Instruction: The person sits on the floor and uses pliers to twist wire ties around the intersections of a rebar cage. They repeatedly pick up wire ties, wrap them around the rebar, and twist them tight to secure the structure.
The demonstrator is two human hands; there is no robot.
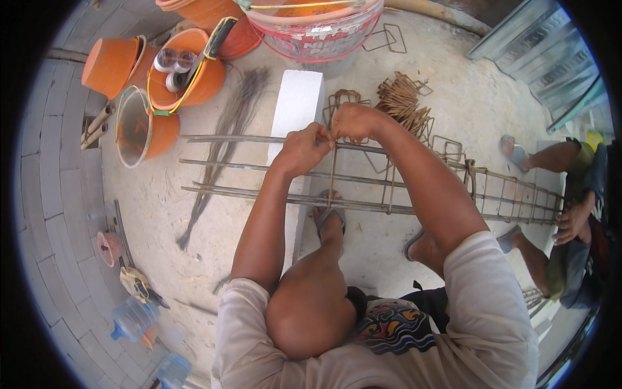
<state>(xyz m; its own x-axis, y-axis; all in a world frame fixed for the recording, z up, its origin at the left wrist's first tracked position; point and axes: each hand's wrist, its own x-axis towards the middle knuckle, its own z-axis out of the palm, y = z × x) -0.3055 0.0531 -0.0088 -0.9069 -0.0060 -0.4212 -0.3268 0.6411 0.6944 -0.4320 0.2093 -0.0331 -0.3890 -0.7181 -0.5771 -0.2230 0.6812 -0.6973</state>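
A long cage of steel bars (246,166) with thin square stirrups (332,175) lies across in front of me. My left hand (303,150) is closed at the top bar, its thumb and fingertips pinched beside a stirrup's corner. Just right of it, my right hand (356,122) is curled shut, its fingers meeting the left fingertips at the same corner. Whatever thin piece is between the fingers is too small to make out. Under the cage stands a white block (299,91). A bundle of thin grey wire (236,117) lies left of the block.
Rusty stirrups (403,100) are piled beyond my right hand. At the far left are orange buckets (155,139), one holding wire rolls (175,61) and a black-handled tool (220,37). A large bucket (314,32) stands behind. Another person's hand (575,219) rests at the cage's right end.
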